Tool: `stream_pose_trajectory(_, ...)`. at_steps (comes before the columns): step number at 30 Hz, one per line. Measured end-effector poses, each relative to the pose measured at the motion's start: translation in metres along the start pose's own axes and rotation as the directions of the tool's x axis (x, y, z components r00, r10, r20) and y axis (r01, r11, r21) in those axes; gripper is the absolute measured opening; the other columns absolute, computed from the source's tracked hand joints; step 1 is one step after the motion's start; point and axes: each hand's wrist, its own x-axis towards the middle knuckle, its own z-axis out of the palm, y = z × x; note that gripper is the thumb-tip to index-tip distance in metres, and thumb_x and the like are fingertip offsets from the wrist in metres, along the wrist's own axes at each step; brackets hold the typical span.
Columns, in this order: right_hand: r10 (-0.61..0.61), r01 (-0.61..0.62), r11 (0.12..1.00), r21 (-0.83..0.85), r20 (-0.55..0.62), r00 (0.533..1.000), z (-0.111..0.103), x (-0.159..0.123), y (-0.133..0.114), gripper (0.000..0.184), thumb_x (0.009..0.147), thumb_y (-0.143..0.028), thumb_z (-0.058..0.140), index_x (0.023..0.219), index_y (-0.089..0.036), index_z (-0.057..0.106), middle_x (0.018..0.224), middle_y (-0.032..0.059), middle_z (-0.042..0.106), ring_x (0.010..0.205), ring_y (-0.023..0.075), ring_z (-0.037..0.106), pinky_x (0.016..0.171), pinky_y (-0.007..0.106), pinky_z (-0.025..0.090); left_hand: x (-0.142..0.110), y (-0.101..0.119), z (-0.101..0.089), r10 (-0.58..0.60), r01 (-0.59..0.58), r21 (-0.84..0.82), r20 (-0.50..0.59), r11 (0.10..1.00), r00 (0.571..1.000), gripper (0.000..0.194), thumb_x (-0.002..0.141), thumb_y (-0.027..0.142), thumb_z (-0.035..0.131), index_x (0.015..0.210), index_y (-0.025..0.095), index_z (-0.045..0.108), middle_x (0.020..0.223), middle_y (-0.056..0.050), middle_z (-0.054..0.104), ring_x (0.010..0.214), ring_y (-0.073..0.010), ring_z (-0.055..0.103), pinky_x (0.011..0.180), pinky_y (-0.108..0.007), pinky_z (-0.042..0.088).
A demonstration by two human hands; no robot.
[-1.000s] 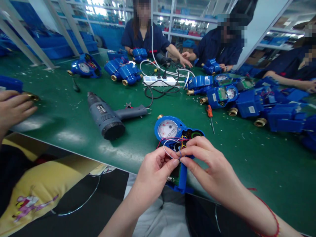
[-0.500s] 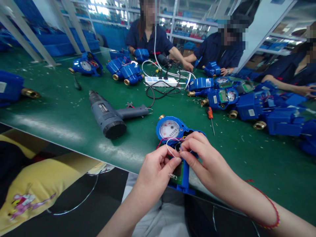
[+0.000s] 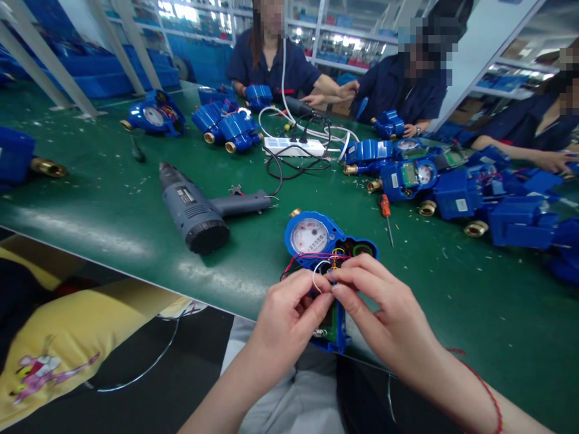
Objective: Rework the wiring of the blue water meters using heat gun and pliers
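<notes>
Right here, just beside the heat gun (image 3: 194,208), the blue water meter (image 3: 310,236) sits open at the edge of the green tabletop (image 3: 429,301) — wiring bare, no cover fitted yet — with the left hand (image 3: 289,316) and right hand (image 3: 384,307) pinched close together on a thin white wire (image 3: 315,280).

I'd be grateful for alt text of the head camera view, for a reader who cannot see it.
The person's left hand and right hand work thin coloured wires over an opened blue water meter on a green workbench. A grey heat gun lies nearby, and a co-worker sits across among more blue meters.
</notes>
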Motion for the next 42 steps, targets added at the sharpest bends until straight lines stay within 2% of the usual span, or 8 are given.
stream_pose_trajectory(4, 0.068, -0.059, 0.995, 0.086, -0.117, 0.991, 0.007, 0.003, -0.005, 0.007, 0.086, -0.012, 0.059, 0.082, -0.018, 0.061, 0.079, 0.0012, 0.059, 0.074, 0.0122, 0.056, 0.061, 0.023, 0.045, -0.002, -0.005, 0.002, 0.001, -0.002, -0.01, -0.024, 1.0, 1.0, 0.017, 0.09, 0.03, 0.055, 0.077, 0.02, 0.058, 0.068, 0.003, 0.053, 0.055, -0.009, 0.045, 0.053, -0.022, 0.036)
stream_pose_trajectory(8, 0.166, -0.142, 0.973, 0.183, -0.123, 0.978, 0.009, 0.004, -0.007, 0.011, 0.086, -0.013, 0.058, 0.076, -0.019, 0.059, 0.074, -0.0001, 0.056, 0.066, 0.0111, 0.052, 0.056, 0.023, 0.042, -0.002, -0.007, 0.005, -0.042, 0.04, -0.06, -0.029, 0.997, 0.999, 0.018, 0.09, 0.034, 0.055, 0.079, 0.02, 0.057, 0.067, 0.004, 0.051, 0.055, -0.0087, 0.043, 0.053, -0.021, 0.035)
stream_pose_trajectory(15, 0.34, -0.264, 0.886, 0.382, -0.145, 0.929, 0.015, 0.002, -0.007, 0.016, 0.086, -0.025, 0.059, 0.072, -0.019, 0.059, 0.069, 0.0007, 0.056, 0.063, 0.0124, 0.052, 0.053, 0.023, 0.043, 0.001, 0.001, 0.012, -0.217, 0.161, -0.465, -0.068, 0.87, 0.974, 0.021, 0.083, 0.033, 0.065, 0.072, 0.018, 0.053, 0.059, 0.006, 0.044, 0.05, -0.0063, 0.036, 0.046, -0.017, 0.029)
stream_pose_trajectory(20, 0.387, -0.27, 0.846, 0.46, -0.182, 0.904, 0.022, 0.0, -0.01, 0.013, 0.084, -0.024, 0.062, 0.072, -0.019, 0.061, 0.07, 0.0008, 0.057, 0.065, 0.0127, 0.053, 0.056, 0.023, 0.045, 0.0, -0.002, 0.021, -0.26, 0.133, -0.615, -0.121, 0.777, 0.958, 0.018, 0.082, 0.027, 0.066, 0.072, 0.018, 0.055, 0.052, 0.01, 0.038, 0.043, -0.0032, 0.025, 0.041, -0.014, 0.022)
stream_pose_trajectory(25, 0.414, -0.279, 0.821, 0.498, -0.183, 0.892, 0.026, -0.004, -0.009, 0.01, 0.085, -0.023, 0.062, 0.076, -0.019, 0.062, 0.073, 0.0007, 0.059, 0.067, 0.0122, 0.054, 0.059, 0.022, 0.046, -0.001, -0.003, 0.025, -0.295, 0.124, -0.642, -0.166, 0.757, 0.941, 0.017, 0.082, 0.025, 0.066, 0.071, 0.016, 0.055, 0.049, 0.011, 0.039, 0.04, -0.002, 0.026, 0.039, -0.013, 0.022)
stream_pose_trajectory(30, 0.461, -0.287, 0.772, 0.568, -0.189, 0.867, 0.027, -0.008, -0.006, 0.01, 0.086, -0.025, 0.063, 0.078, -0.02, 0.061, 0.074, -0.0008, 0.055, 0.066, 0.0107, 0.052, 0.057, 0.021, 0.043, 0.001, -0.004, 0.021, -0.314, 0.114, -0.627, -0.219, 0.77, 0.924, 0.018, 0.083, 0.025, 0.065, 0.073, 0.015, 0.056, 0.064, 0.005, 0.058, 0.04, 0.0007, 0.032, 0.039, -0.012, 0.025)
stream_pose_trajectory(35, 0.481, -0.291, 0.728, 0.62, -0.161, 0.862, 0.029, -0.009, -0.002, 0.008, 0.086, -0.025, 0.064, 0.079, -0.021, 0.063, 0.075, -0.0012, 0.056, 0.068, 0.0103, 0.053, 0.06, 0.021, 0.044, 0.003, -0.002, 0.016, -0.283, 0.125, -0.572, -0.196, 0.81, 0.939, 0.019, 0.082, 0.031, 0.067, 0.076, 0.015, 0.059, 0.068, 0.003, 0.061, 0.037, 0.0011, 0.033, 0.036, -0.013, 0.024)
stream_pose_trajectory(42, 0.455, -0.257, 0.727, 0.636, -0.167, 0.875, 0.03, -0.008, -0.002, 0.008, 0.086, -0.024, 0.065, 0.078, -0.022, 0.064, 0.077, -0.0029, 0.057, 0.072, 0.0083, 0.054, 0.065, 0.018, 0.044, 0.003, 0.008, 0.012, -0.29, 0.224, -0.473, -0.07, 0.852, 0.954, 0.021, 0.075, 0.031, 0.071, 0.068, 0.016, 0.058, 0.047, 0.009, 0.04, 0.04, -0.0031, 0.031, 0.036, -0.013, 0.025)
